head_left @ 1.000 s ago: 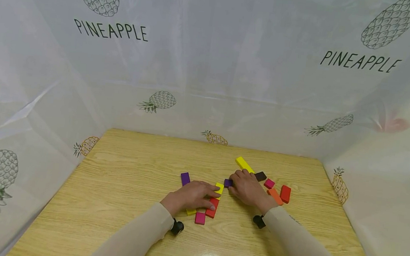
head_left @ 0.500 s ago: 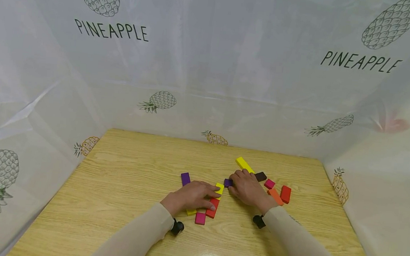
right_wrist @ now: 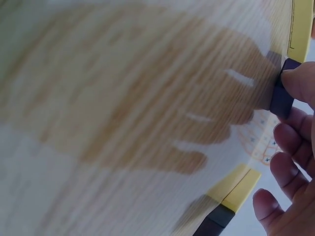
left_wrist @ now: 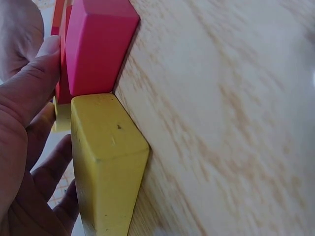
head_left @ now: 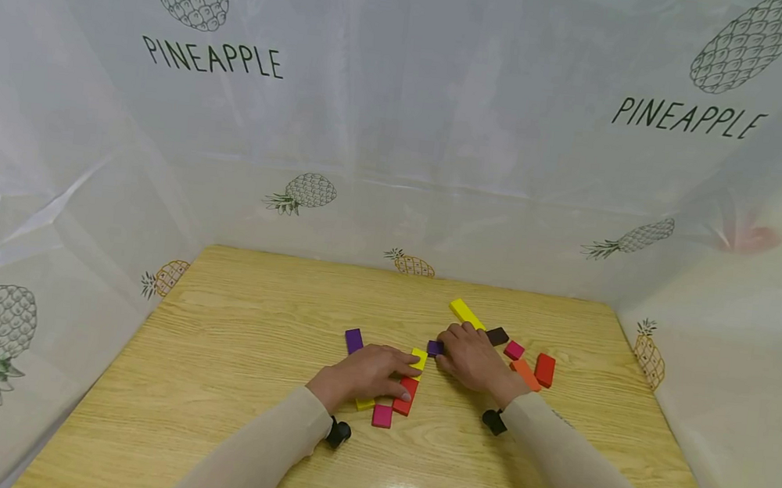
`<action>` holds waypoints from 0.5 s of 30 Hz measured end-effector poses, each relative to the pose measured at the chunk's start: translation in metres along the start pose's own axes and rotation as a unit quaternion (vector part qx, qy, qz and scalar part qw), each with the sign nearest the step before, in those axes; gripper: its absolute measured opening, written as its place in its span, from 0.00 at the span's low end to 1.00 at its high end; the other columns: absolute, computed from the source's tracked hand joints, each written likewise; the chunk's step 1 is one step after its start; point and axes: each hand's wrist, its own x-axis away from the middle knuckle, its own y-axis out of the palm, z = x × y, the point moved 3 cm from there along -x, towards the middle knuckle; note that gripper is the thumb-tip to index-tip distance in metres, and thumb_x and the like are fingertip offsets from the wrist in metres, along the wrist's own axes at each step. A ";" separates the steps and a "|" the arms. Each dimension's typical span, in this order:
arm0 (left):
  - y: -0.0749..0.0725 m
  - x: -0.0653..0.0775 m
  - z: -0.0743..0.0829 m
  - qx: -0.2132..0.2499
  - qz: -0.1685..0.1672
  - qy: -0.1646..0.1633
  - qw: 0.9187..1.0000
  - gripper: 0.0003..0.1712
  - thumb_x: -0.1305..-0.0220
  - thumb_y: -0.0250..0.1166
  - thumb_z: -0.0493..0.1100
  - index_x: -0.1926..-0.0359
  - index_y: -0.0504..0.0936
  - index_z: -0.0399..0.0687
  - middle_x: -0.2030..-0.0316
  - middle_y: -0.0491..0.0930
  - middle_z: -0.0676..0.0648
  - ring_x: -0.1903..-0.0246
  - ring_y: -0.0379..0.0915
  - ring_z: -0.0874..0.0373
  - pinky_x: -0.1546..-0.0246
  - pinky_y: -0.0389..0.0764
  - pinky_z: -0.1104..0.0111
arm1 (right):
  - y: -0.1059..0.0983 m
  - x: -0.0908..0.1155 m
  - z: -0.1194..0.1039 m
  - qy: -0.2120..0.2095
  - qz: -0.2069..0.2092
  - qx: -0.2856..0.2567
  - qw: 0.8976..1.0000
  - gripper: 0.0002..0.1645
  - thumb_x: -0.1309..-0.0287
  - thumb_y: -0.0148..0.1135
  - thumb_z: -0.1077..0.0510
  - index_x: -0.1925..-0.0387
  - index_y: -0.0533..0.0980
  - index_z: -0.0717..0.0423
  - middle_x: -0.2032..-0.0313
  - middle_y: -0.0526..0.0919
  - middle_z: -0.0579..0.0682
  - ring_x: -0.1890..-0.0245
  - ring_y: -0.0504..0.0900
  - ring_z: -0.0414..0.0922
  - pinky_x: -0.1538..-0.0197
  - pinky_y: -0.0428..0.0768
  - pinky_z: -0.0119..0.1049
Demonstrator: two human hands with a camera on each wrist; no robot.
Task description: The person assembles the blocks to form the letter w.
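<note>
My left hand (head_left: pixel 366 371) rests over a group of coloured blocks. Its thumb touches the red block (head_left: pixel 401 403) and a straight finger lies on the short yellow block (head_left: pixel 419 354). In the left wrist view, a pink block (left_wrist: pixel 98 49) and a yellow block (left_wrist: pixel 113 132) stand end to end beside that hand. My right hand (head_left: pixel 475 360) pinches a small purple block (right_wrist: pixel 282 101) between thumb and finger, just right of the short yellow block. Part of a longer purple block (head_left: pixel 353 341) is hidden under the left hand.
Beyond the right hand lie a long yellow block (head_left: pixel 467 314) and a black block (head_left: pixel 497 337). A small pink block (head_left: pixel 513 350), an orange block (head_left: pixel 525 374) and a red block sit to its right. White pineapple-print sheeting (head_left: pixel 401 135) encloses the wooden table (head_left: pixel 251 301).
</note>
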 end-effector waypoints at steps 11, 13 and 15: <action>-0.001 0.000 0.001 0.006 0.001 -0.002 1.000 0.28 0.26 0.65 0.58 0.29 0.80 0.60 0.24 0.69 0.57 0.23 0.64 0.55 0.22 0.64 0.59 | -0.002 0.001 0.000 0.002 0.014 0.008 1.000 0.22 0.31 0.67 0.46 0.45 0.81 0.57 0.51 0.82 0.52 0.54 0.76 0.52 0.50 0.80 0.53; 0.000 0.000 0.001 0.005 0.001 -0.001 1.000 0.28 0.26 0.65 0.58 0.29 0.80 0.60 0.24 0.69 0.57 0.23 0.64 0.55 0.22 0.65 0.59 | -0.002 0.002 0.001 0.005 0.015 0.008 1.000 0.22 0.31 0.66 0.45 0.45 0.82 0.57 0.50 0.82 0.53 0.54 0.76 0.52 0.50 0.80 0.54; 0.000 0.000 0.001 0.006 0.000 -0.002 1.000 0.28 0.26 0.65 0.58 0.28 0.80 0.60 0.23 0.69 0.57 0.23 0.64 0.55 0.21 0.64 0.59 | -0.004 0.004 0.001 0.010 0.017 0.008 1.000 0.23 0.31 0.67 0.45 0.45 0.82 0.57 0.50 0.82 0.53 0.53 0.77 0.53 0.48 0.80 0.56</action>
